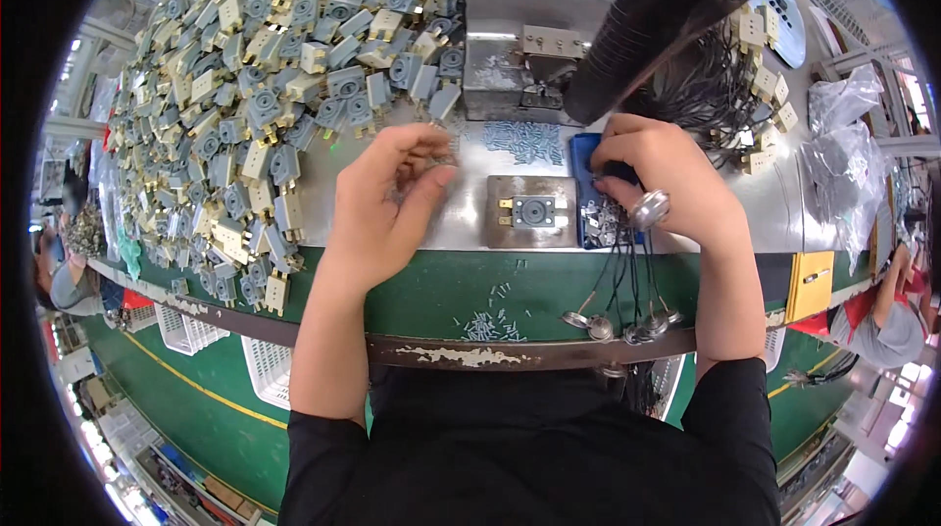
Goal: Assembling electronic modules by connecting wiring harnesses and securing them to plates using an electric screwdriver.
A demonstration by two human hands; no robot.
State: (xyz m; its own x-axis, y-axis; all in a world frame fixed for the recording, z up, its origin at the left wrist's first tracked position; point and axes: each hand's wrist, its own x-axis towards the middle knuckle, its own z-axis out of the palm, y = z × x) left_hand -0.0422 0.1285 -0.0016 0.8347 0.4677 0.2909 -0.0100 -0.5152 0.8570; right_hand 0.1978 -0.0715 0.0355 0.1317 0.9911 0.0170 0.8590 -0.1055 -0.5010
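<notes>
My left hand point(387, 207) hovers over the bench's metal top, to the right of a large pile of grey and cream plug-like parts point(265, 104). Its fingers are curled toward the thumb, and slight blur hides what lies between them. My right hand point(657, 173) reaches over a blue tray point(576, 149) of small metal pieces point(600, 217), its fingertips bent together beside a black cord. What they grip is hidden. Between the hands, one grey part with brass prongs point(534, 212) rests in a metal fixture point(500, 232). Beyond it lies a heap of small screws point(520, 142).
A thick black tool column point(657, 26) slants over the bench. Black cords with round metal ends point(600, 328) hang at the front edge. More screws point(485, 327) lie on the green strip. Black cables point(686, 95) and clear plastic bags point(843, 163) are at right. Other people sit at both sides.
</notes>
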